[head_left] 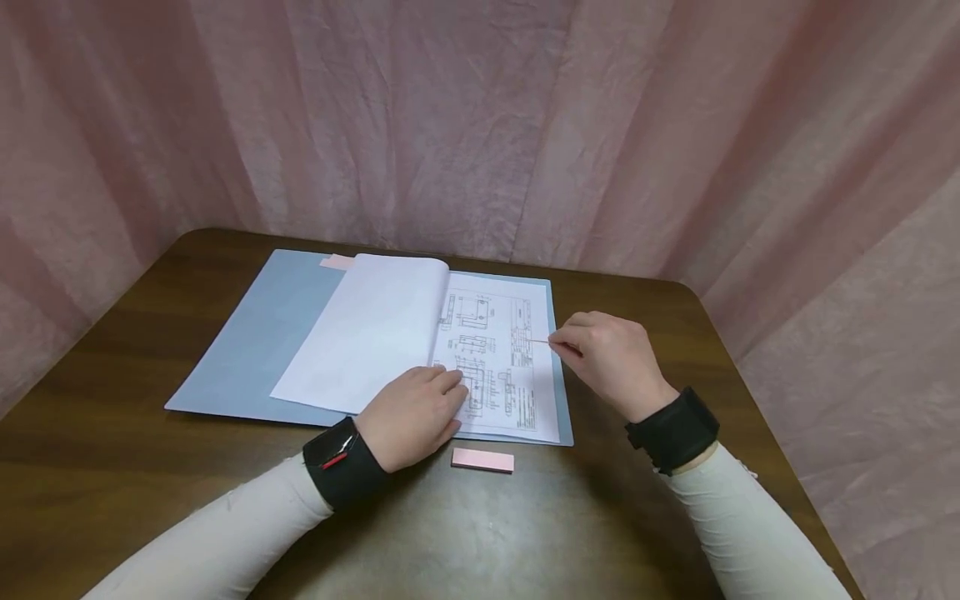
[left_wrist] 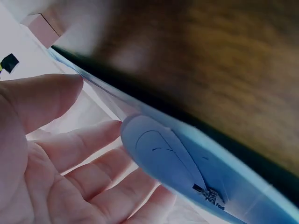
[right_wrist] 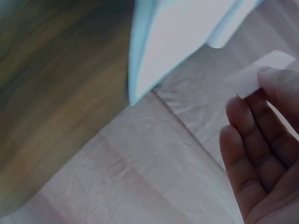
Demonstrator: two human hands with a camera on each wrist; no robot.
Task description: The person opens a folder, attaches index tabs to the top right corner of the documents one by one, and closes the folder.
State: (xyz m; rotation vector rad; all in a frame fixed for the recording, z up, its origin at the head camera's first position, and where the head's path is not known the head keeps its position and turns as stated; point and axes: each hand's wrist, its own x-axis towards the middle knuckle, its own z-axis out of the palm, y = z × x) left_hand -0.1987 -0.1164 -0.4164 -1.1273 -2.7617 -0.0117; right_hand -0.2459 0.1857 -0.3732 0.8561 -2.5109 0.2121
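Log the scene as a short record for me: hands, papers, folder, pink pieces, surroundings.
Right hand: right hand pinches a thin pink slip by the drawing sheet's right edge; contact with the sheet unclear
Left hand: left hand rests on the papers near their near edge
Papers: drawing sheet showing at right, blank page turned to the left
Folder: blue folder, lying open
Other pink pieces: pink pad before the folder; pink tab at the blank page's far left corner
Surroundings: wooden table, pink curtain behind
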